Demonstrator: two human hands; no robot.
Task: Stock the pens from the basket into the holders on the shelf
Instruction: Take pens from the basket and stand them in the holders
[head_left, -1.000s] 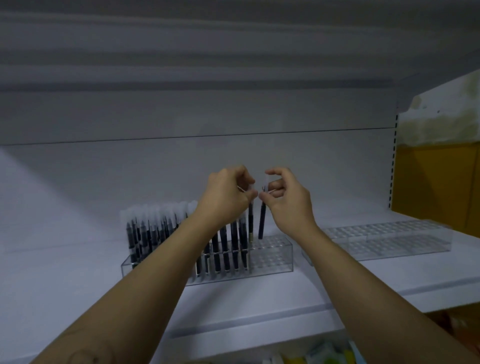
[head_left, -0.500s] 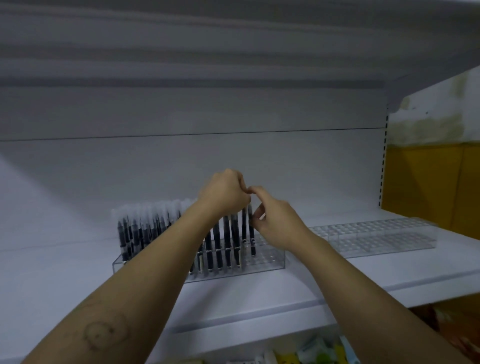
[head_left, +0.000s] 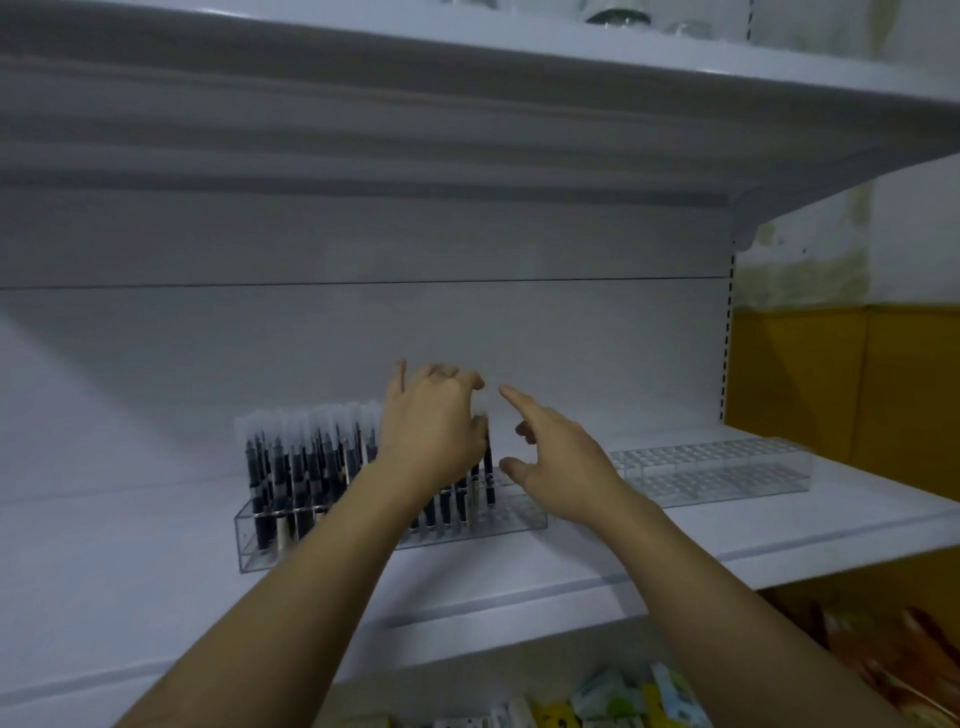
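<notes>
On shelf, left hand before pens, right hand near, fingers apart, clear holder

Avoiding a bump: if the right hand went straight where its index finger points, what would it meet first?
Probably the left hand, close up-left; if depth differs, the shelf's back panel.

This is a shop's stationery aisle. White metal shelving hangs on a slotted upright. A clear acrylic holder displays rows of identical dark pens with frosted caps, with a second clear holder beside it. Colourful packaged goods fill the tier below.
</notes>
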